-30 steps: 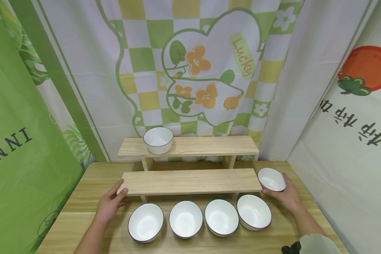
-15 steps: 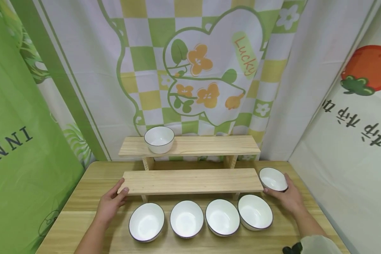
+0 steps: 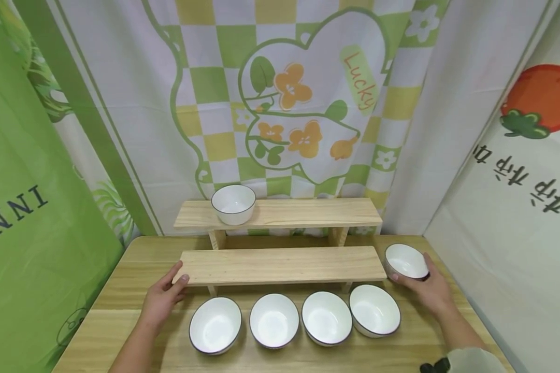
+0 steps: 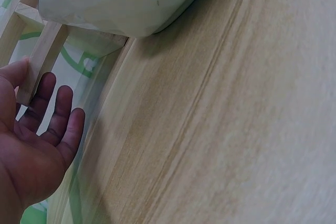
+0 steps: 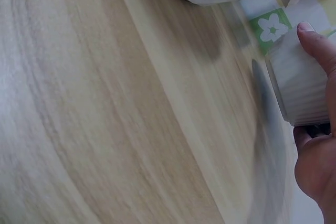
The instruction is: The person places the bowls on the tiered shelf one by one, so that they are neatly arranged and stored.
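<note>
My right hand (image 3: 433, 292) grips a white dark-rimmed bowl (image 3: 406, 260) beside the right end of the two-tier wooden shelf. In the right wrist view, the thumb lies along the ribbed side of this bowl (image 5: 299, 80), with a shadow on the table nearby. At the opposite end, my left hand (image 3: 162, 299) pinches the corner of the lower shelf board (image 3: 280, 267). The left wrist view has thumb and forefinger at the board's end (image 4: 39, 66), the other fingers of the hand (image 4: 42, 140) loosely bent.
On the upper board (image 3: 312, 212), a matching bowl (image 3: 233, 205) stands toward the left. Several more bowls line up before the shelf, from the leftmost bowl (image 3: 215, 326) to the rightmost bowl (image 3: 374, 311). A patterned curtain (image 3: 284, 129) hangs behind the wooden table (image 3: 135, 259).
My right hand has shifted a little to the right with its bowl, widening the gap to the lower board. My left hand keeps its place on the board.
</note>
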Demonstrator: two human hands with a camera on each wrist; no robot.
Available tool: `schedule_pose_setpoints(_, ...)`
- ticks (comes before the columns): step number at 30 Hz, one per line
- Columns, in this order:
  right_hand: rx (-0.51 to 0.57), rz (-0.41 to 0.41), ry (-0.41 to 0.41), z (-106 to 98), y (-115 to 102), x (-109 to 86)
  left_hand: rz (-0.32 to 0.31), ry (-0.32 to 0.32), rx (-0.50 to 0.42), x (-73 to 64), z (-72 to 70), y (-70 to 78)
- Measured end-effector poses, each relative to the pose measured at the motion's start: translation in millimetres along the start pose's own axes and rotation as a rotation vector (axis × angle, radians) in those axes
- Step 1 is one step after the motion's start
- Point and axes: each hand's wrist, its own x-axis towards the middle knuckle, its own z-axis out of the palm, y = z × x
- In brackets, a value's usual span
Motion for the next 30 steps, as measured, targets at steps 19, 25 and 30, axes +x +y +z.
schedule_pose_setpoints(19, 0.041, -0.005, 0.079, -21, -14, -7.4, -0.021, -0.002, -0.036, 2.2, -0.2, -5.4)
schedule_pose_setpoints(25, 0.05, -0.021, 0.112, -26, -24, -8.9, -0.022, -0.003, -0.039, 3.2, -0.4, -3.3)
schedule_pose_setpoints(30, 0.079, -0.022, 0.149, -30, -34, -10.9, -0.013, -0.004, -0.029, 2.3, -0.1, -3.2)
